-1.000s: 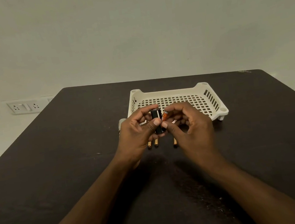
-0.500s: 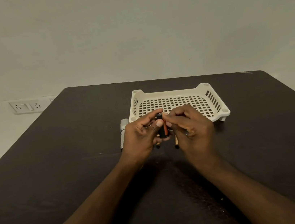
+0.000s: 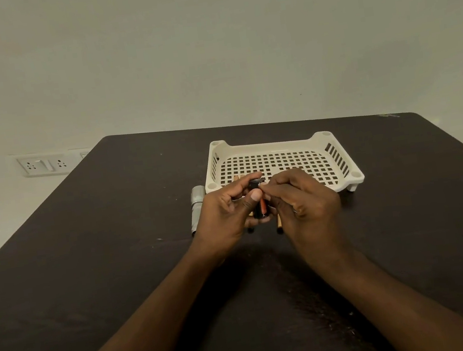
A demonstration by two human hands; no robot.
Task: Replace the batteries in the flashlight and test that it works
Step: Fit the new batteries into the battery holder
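My left hand (image 3: 224, 215) grips a small black battery holder (image 3: 257, 201), held upright between thumb and fingers. An orange battery (image 3: 263, 206) sits in the holder's side. My right hand (image 3: 302, 204) pinches the top of the holder and battery with its fingertips. The silver flashlight body (image 3: 197, 207) lies on the dark table (image 3: 103, 267) just left of my left hand. Loose gold-ended batteries (image 3: 279, 225) lie on the table under my hands, mostly hidden.
A white perforated plastic tray (image 3: 337, 154) stands behind my hands. The table's far edge meets a plain wall; a socket plate (image 3: 43, 165) is on the wall at left.
The orange battery has gone from my right fingertips into the holder's side slot. Both hands have closed in around the holder and stayed in place.
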